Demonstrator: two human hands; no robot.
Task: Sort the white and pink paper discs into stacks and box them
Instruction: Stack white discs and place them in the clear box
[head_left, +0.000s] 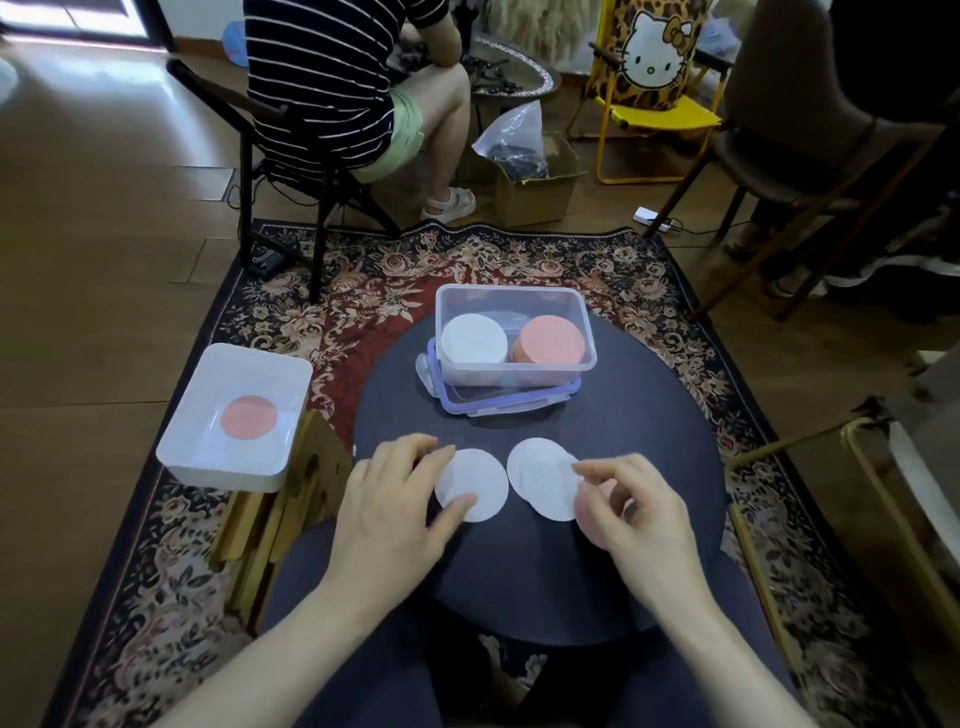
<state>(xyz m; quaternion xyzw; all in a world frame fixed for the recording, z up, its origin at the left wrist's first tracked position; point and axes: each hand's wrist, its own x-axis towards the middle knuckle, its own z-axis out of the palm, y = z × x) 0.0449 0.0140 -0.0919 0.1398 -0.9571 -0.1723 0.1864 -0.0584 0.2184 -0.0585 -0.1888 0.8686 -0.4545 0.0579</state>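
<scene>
L hand (387, 499) fingers spread flat on a lone round white paper disc (475, 486); R hand (631, 512) pinches the edge of overlapping white paper discs (543, 480) on the dark round table (649, 415). Clear plastic box (519, 358) already holds white + pink stacks. One pink paper disc (249, 424) left in the white tray (208, 467), so prob. nearly done.

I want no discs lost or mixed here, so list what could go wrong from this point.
1. The loose white discs under the right hand overlap unevenly; they may fan out or slide when lifted.
2. The clear box sits on its own lid, so it may shift during loading.
3. One pink disc lies apart in the white tray, easily overlooked.
</scene>
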